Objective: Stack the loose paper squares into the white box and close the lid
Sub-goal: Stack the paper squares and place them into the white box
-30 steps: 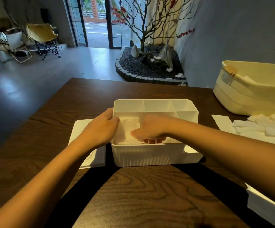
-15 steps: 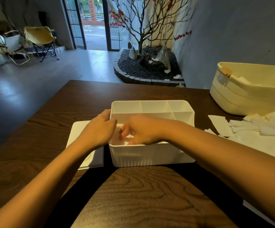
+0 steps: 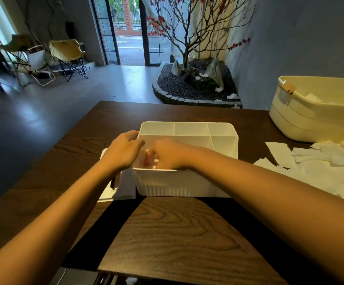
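Observation:
The white box (image 3: 187, 182) stands open mid-table, split into compartments. My left hand (image 3: 122, 153) grips its left wall, with the fingers curled over the rim. My right hand (image 3: 168, 154) reaches down into the near-left compartment beside the left hand. Its fingers are bent downward onto the paper inside, and the near wall hides the fingertips. The flat white lid (image 3: 109, 194) lies on the table left of the box, partly under my left forearm. Loose paper squares (image 3: 321, 167) are heaped at the right of the table.
A cream basket (image 3: 319, 114) with paper in it stands at the back right. The dark wooden table (image 3: 177, 233) ends close to my body. Beyond its far edge are the floor, folding chairs and a rock bed with a tree.
My right hand has slid left inside the box from the middle of the compartment toward my left hand, and its fingers have gone from flat to bent. My left hand stays on the left wall.

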Tool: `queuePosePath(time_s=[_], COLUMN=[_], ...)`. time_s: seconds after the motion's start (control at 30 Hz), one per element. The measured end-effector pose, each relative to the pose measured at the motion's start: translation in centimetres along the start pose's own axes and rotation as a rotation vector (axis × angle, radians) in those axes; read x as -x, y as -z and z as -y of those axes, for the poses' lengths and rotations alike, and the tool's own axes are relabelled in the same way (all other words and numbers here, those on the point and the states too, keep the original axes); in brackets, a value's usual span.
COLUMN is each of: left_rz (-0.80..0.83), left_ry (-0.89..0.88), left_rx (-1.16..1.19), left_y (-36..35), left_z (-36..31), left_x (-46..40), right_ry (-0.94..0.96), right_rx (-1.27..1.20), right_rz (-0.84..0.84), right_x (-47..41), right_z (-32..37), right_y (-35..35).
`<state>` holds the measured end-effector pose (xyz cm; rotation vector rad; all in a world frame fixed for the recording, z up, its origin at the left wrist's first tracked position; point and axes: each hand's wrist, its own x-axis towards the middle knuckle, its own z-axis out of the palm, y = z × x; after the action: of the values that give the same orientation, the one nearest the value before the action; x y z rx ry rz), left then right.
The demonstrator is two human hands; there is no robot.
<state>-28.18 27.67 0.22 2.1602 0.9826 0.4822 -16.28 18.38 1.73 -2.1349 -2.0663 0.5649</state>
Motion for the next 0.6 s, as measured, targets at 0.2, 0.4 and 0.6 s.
queuePosePath(time_s=[0.2,0.4,0.6], left_rz=[-0.161,-0.259,-0.047], left_ry=[-0.106,-0.315,-0.502], left_rx=[-0.221,-0.221,-0.124], left_y=[1.6,0.2,-7.8], left_z=[-1.0,-6.8,-15.6], left_x=[1.2,2.4,5.2], right_ry=[-0.080,-0.143,-0.377], right_rx=[-0.227,-0.248,-0.251], right_rz=[-0.246,-0.510,-0.722], right_x=[2.7,9.0,18.0], right_z=[-0.5,-2.7,-8.4], right_y=[0.7,2.4,3.2])
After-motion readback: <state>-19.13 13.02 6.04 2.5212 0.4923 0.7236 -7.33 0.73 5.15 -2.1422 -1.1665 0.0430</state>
